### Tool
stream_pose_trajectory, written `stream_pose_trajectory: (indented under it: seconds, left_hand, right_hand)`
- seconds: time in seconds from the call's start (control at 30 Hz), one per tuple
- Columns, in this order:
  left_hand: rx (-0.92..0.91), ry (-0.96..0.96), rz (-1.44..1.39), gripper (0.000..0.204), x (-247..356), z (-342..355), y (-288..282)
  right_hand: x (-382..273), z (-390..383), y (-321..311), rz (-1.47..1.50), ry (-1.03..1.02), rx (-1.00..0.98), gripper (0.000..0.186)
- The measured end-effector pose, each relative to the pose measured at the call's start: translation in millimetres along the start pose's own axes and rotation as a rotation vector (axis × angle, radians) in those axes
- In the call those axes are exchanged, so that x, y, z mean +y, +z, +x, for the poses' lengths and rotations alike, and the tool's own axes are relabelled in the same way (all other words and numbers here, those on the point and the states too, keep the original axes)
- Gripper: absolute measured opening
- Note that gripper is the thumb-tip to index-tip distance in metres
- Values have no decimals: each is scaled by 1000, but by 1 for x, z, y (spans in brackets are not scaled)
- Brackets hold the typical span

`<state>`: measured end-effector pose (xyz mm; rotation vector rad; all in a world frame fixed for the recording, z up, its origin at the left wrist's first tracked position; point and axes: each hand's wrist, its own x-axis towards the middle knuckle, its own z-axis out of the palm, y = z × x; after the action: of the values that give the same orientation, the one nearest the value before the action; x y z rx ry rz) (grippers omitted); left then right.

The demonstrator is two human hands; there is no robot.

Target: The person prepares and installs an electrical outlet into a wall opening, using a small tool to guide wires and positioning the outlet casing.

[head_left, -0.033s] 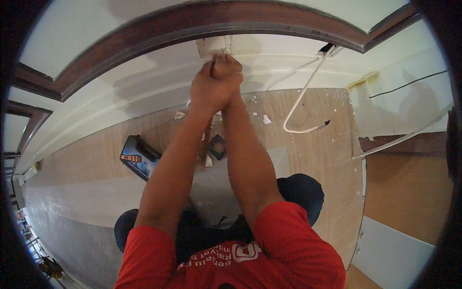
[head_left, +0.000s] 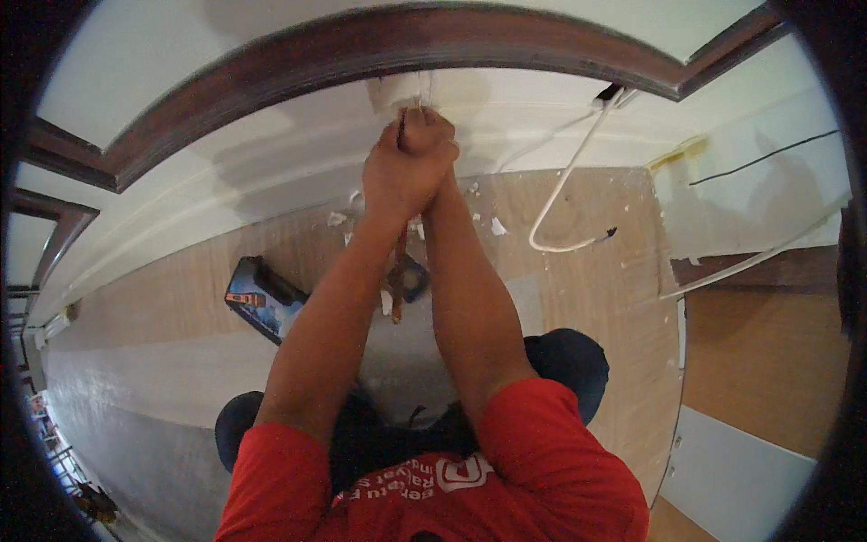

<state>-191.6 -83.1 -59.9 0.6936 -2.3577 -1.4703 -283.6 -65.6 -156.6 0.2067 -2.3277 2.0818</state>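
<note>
Both hands are pressed together low at the white wall (head_left: 298,144). My left hand (head_left: 402,176) is closed. Just beyond it my right hand (head_left: 426,131) is closed too, its fingers folded by a rough patch (head_left: 388,93) in the wall. A slim reddish-brown tool (head_left: 398,280) sticks out from under the hands toward me, between my forearms. Its working end is hidden by my fingers, so its kind cannot be made out. Beneath it on the floor lies a small dark square piece (head_left: 414,278) with white scraps (head_left: 498,227) scattered around.
A dark case with a printed label (head_left: 262,298) lies left of my forearms. A white cable (head_left: 569,181) hangs from a wall opening at right and curls above the wooden floor (head_left: 596,316). A dark wooden frame (head_left: 406,41) crosses overhead. A white panel (head_left: 736,479) lies lower right.
My hands have drawn slightly back from the wall, toward me. The tool's near end now shows farther out between my forearms, over the dark square piece.
</note>
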Motion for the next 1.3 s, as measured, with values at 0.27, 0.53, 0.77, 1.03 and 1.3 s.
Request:
stream_pose_trajectory:
  seconds: [0.27,0.53,0.77,1.03,1.3]
  left_hand:
    - [73,-29,-110,80,11,-9,34]
    - [358,-357,-575,64,-31,37,-19]
    - [369,-333,-701,52,-38,34,-27]
    - [354,-329,-756,38,-27,31,-47]
    - [315,-337,-820,35,-22,22,-40]
  right_hand:
    - [-3,24,-41,40,47,-249,29]
    - [-66,-39,-40,452,527,-176,34]
    - [-2,0,-33,-341,-300,-102,27]
    - [-62,-24,-53,65,243,-288,28]
    - [-25,2,-52,31,70,-281,25]
